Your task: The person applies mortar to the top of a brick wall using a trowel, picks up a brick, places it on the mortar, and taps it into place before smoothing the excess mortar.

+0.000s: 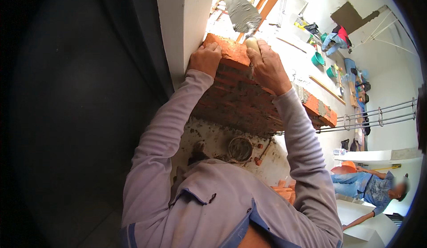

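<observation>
An orange brick [230,50] lies on top of the brick wall [240,99] in front of me, close to a white upright post. My left hand [205,60] grips the left end of this brick, its fingers curled over the upper edge. In my right hand [271,68] is a trowel [243,13], held by its pale handle at the brick's right end. Grey mortar coats the trowel's blade, which points up and away beyond the wall. The right fingers partly hide the handle.
The white post [172,30] stands hard against my left side. Steel rebar [382,116] sticks out past the wall's right end. Below are a mortar bucket [240,149] and loose bricks [283,191]. Two people work at the right, near green buckets [317,59] and an orange basin [344,168].
</observation>
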`<move>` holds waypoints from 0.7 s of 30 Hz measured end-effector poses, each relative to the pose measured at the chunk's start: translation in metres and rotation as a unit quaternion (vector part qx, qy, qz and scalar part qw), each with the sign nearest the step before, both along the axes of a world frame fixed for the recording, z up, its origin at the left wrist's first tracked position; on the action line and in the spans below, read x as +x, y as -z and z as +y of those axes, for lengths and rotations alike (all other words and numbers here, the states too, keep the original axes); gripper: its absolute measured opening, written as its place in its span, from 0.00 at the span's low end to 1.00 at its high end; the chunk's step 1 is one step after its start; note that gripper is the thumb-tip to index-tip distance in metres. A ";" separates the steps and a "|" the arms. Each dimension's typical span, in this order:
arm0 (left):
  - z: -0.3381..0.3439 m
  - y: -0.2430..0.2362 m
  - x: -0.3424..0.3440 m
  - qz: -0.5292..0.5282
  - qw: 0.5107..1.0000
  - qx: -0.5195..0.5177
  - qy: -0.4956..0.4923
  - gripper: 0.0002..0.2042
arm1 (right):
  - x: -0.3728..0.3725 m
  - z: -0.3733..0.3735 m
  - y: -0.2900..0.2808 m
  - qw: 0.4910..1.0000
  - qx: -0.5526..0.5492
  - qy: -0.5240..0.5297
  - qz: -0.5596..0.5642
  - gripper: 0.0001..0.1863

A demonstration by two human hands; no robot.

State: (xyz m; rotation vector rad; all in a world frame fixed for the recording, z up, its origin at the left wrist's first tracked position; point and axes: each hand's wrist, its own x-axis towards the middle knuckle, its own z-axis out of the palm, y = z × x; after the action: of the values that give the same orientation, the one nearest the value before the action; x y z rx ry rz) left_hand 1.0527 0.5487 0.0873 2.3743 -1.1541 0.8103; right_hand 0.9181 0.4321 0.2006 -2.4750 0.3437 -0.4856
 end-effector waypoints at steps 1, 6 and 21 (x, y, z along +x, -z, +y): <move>0.001 0.001 0.001 -0.023 0.999 -0.027 0.013 0.04 | 0.004 -0.003 0.012 1.000 0.000 -0.003 0.001 0.16; 0.001 0.002 0.002 -0.003 0.999 -0.028 0.016 0.04 | 0.011 0.004 0.023 0.997 0.012 -0.014 0.071 0.14; 0.001 0.004 0.003 -0.009 1.000 -0.011 0.017 0.04 | 0.002 -0.011 0.018 0.999 -0.020 -0.024 0.037 0.15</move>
State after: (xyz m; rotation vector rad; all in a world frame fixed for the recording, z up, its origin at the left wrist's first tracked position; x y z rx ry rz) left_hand 1.0559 0.5496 0.0830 2.3268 -1.1842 0.8315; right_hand 0.9198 0.4211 0.1825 -2.5377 0.3058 -0.3846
